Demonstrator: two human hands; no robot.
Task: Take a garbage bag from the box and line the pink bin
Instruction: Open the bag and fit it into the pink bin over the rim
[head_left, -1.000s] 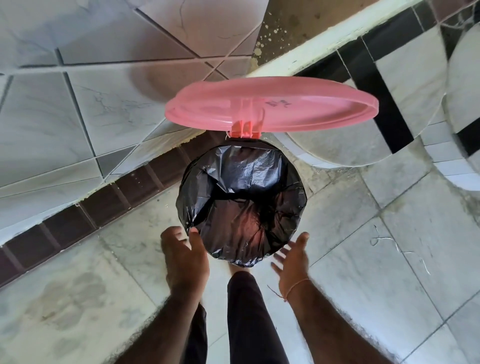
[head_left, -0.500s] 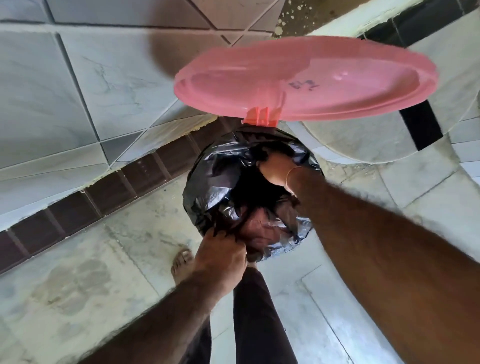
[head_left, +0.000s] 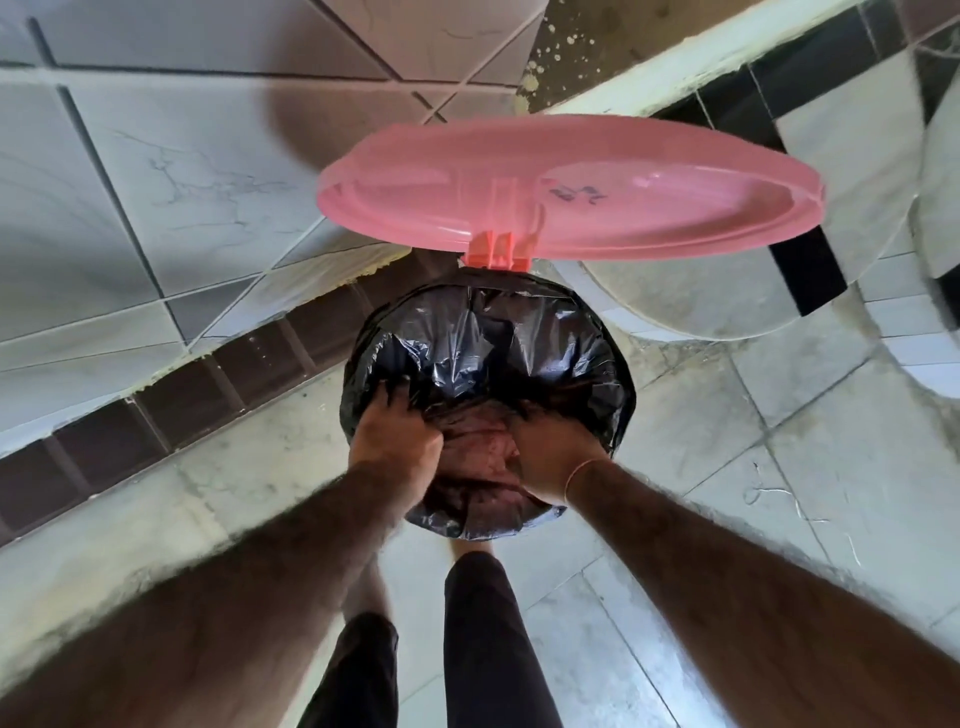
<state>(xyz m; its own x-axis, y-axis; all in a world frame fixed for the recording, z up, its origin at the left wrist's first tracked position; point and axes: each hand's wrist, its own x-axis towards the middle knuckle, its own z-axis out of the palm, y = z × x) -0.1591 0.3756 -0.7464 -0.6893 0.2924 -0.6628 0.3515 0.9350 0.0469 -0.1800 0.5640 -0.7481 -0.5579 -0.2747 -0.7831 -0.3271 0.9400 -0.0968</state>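
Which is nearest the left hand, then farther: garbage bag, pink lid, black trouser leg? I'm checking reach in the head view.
1. Garbage bag, gripped by the left hand.
2. Black trouser leg, below.
3. Pink lid, raised behind the bin.

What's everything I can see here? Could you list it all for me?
bin lid: one, pink, hinged open above the bin
garbage bag: one, black, stretched over the bin's rim
wall tiles: many, grey, upper left
floor tiles: many, grey, around the bin
trouser legs: two, dark, bottom middle
left hand: one, grip shut on the bag at the near rim
right hand: one, grip shut on the bag beside it
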